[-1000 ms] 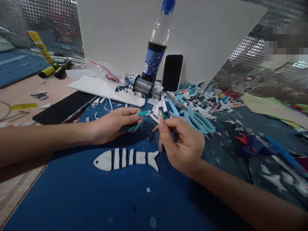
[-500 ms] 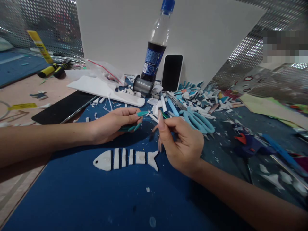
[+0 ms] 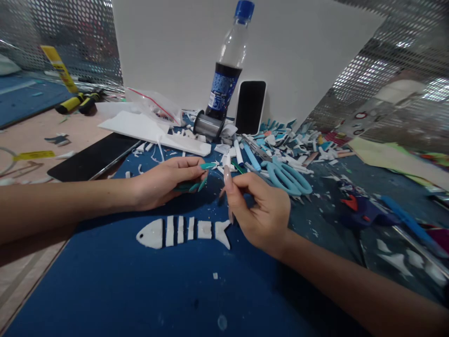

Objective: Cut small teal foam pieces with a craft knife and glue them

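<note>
My left hand (image 3: 164, 180) is closed in a pinch, its long teal nails pointing right. Something tiny and pale shows at its thumb tip, too small to name. My right hand (image 3: 257, 206), with long pale nails, is also pinched, close to the left fingertips; what it holds cannot be made out. Below them on the blue mat (image 3: 140, 290) lies a white fish cut into segments: a head (image 3: 150, 234) with a dark eye, several narrow strips (image 3: 170, 230), a squarish piece (image 3: 204, 230) and a forked tail (image 3: 222, 234). The pieces sit apart in a row.
Behind my hands stand a soda bottle (image 3: 224, 84), a spool of clear line (image 3: 206, 125) and a phone (image 3: 250, 107). White and blue scraps (image 3: 280, 140) surround light-blue scissors (image 3: 289, 177). A dark phone-like slab (image 3: 93, 157) lies left; yellow-handled tools (image 3: 70, 104) lie beyond.
My right hand has shifted slightly left, bringing its fingertips closer to the left hand. My left hand and the fish pieces stay in place.
</note>
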Demonstrator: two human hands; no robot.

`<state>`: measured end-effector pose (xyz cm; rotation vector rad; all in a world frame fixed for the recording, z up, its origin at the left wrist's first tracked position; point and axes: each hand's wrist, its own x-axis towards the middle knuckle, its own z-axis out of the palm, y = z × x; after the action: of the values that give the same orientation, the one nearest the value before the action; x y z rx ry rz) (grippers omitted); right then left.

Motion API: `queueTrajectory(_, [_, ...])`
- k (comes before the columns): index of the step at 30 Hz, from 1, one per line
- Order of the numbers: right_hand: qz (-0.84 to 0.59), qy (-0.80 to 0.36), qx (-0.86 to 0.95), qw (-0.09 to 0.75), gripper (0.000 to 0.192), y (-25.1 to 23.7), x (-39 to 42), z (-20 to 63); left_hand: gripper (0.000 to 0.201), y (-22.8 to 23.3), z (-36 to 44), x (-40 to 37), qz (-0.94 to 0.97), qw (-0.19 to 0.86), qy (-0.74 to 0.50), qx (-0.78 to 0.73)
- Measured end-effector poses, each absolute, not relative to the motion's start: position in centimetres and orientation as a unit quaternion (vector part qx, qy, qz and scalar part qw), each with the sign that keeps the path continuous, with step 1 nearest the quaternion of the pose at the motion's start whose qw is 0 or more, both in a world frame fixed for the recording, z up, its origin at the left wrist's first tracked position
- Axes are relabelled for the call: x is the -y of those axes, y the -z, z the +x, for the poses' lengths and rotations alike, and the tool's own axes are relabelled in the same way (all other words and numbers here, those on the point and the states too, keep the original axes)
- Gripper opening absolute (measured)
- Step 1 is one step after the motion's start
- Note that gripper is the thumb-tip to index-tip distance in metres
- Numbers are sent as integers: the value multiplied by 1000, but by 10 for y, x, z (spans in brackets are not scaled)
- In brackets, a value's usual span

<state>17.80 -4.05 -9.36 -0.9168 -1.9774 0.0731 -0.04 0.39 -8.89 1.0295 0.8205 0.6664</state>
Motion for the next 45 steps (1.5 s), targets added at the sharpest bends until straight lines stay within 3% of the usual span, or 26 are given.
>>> queueTrajectory(15, [-386, -131, 809, 423, 21, 94, 38, 178, 16, 87, -1, -3, 478, 709, -304, -420])
queueTrajectory(25, [-413, -420, 712, 383, 27, 96, 25, 179, 21, 85, 1, -3, 494, 691, -299, -435])
queueTrajectory(31, [-404, -511, 653, 386, 29, 97, 16, 179, 25, 84, 0, -7, 506, 698, -265, -431])
queueTrajectory(40, [-370, -562, 645, 362, 29, 95, 13, 180, 17, 82, 0, -10, 492, 714, -238, -438])
queueTrajectory(45, [-397, -453, 637, 481, 26, 96, 19, 181, 20, 85, -2, -11, 473, 726, -254, -430])
